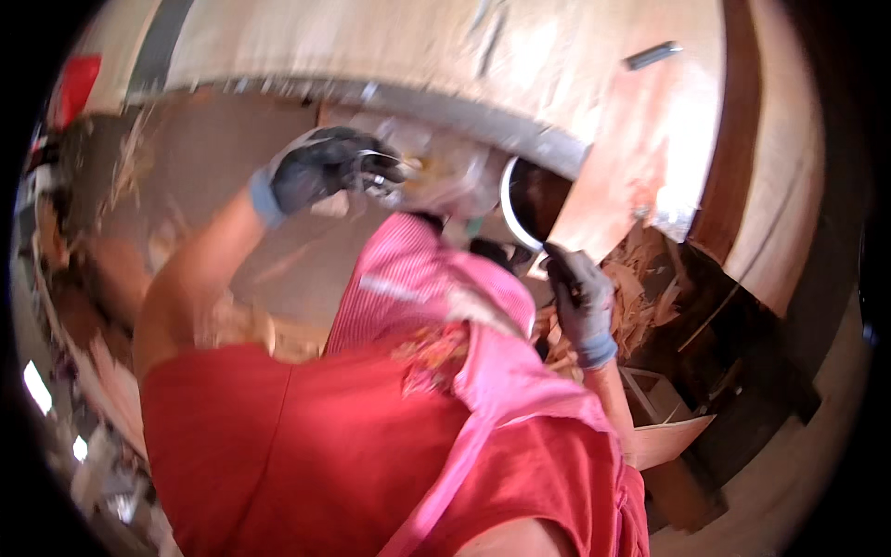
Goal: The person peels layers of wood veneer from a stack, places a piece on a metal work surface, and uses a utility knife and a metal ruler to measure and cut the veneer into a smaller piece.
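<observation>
My left hand [325, 170], in a dark glove with a blue cuff, is raised over the floor beside the worktable. Its fingers are curled, with something small and shiny at their tips, too blurred to name. Next to it is a blurred clear plastic bag [455, 172] with yellowish contents. My right hand [585, 302], in a grey glove, has its fingertips closed at the lower corner of a thin reddish wood veneer sheet [617, 186]. That sheet slopes down over the near edge of the worktable [371, 42].
A round container with a white rim [509, 200] and dark inside stands under the table edge. On the table lies a small dark bar [652, 56]. Veneer scraps [636, 288] are heaped right of my right hand, near a wooden frame [654, 395]. A red object [74, 90] is far left.
</observation>
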`<state>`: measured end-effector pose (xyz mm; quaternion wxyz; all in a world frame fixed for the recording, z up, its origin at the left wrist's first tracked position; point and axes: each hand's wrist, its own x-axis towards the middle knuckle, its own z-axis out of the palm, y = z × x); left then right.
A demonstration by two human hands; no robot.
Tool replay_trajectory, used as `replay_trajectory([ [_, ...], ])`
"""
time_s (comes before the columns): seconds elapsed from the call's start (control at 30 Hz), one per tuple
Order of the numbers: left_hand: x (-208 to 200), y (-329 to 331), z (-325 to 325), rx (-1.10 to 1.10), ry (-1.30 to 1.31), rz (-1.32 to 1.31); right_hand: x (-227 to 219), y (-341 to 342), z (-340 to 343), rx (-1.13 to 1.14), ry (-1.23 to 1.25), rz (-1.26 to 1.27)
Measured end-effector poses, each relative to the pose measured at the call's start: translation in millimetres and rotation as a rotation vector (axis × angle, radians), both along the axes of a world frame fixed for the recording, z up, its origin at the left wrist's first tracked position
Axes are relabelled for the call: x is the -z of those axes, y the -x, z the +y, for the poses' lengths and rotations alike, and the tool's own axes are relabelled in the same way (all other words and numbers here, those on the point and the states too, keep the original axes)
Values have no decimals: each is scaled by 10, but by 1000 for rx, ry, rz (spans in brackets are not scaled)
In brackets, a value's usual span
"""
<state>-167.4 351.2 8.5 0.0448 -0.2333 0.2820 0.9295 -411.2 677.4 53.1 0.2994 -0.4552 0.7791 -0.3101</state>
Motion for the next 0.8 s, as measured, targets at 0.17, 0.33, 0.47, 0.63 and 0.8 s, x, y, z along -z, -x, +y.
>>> replay_trajectory([
  [0.17,-385,410,-112,-149,307,-48,-54,384,-319,3,174,214],
  [0.33,-724,1557,-1,-24,577,-144,19,806,-606,235,265,184],
  [0.47,-519,2125,8,105,543,-121,104,1026,-595,348,297,282],
  [0.63,-268,2777,266,368,480,-48,262,1275,-141,497,182,706],
  [0.8,-65,3526,632,588,456,-36,414,1303,92,620,114,778],
])
